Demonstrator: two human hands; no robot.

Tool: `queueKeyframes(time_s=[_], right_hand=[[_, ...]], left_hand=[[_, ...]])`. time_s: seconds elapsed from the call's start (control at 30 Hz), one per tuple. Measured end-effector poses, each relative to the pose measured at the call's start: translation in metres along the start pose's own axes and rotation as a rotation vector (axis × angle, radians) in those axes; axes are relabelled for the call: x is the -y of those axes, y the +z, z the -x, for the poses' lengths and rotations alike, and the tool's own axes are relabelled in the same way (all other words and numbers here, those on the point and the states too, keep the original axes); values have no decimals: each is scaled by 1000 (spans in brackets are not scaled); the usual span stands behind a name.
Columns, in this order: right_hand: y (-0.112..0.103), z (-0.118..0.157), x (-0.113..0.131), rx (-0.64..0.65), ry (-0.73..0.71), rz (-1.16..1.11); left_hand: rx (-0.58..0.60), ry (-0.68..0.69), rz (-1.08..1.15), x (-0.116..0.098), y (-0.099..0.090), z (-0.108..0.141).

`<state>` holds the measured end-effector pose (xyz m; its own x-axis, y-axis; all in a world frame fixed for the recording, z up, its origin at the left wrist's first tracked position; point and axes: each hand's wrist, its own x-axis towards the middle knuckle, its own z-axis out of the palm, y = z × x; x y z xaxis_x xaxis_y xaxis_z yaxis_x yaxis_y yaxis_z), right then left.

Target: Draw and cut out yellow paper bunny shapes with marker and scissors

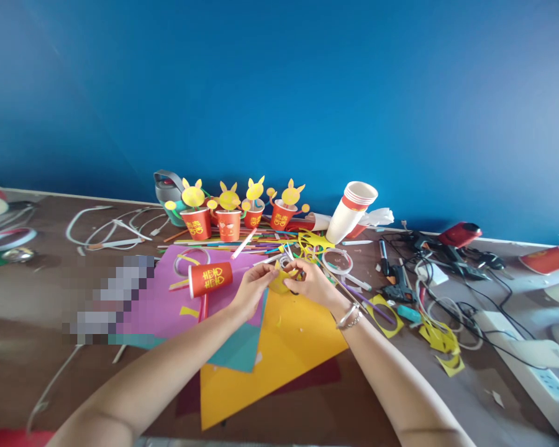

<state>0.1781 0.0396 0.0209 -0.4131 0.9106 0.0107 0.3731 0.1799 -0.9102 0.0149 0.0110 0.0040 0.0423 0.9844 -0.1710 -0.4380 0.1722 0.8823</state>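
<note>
Paper (278, 286), yellow and small, pinched by left hand (254, 290) and right hand (314, 284) (over the orange sheet (279, 354), I notice), needs a light touch to avoid creases.

Held piece (279, 284): yellow. Lying cup (221, 276): red, gold characters, white rim. Upright cups (196, 223): red, 3 with gold characters. Heads (193, 196), 4: yellow. Cup stack (345, 218): white, red band. Sheets (270, 366): mauve, teal, orange-yellow, dark red. Wall (279, 93) blue. Desk (74, 379) brown. Bangle (348, 315) silver.

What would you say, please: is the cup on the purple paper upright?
No, the red cup lies on its side on the purple paper.
</note>
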Motion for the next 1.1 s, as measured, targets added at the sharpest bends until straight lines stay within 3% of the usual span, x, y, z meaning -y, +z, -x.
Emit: queueKeyframes(time_s=[0.77,1.1], right_hand=[[3,-4,-4,-70,-54,-33],[-1,-3,-2,-57,-59,3]], left_hand=[[27,-116,216,1,1,-1],[61,-42,66,2,-4,-2]])
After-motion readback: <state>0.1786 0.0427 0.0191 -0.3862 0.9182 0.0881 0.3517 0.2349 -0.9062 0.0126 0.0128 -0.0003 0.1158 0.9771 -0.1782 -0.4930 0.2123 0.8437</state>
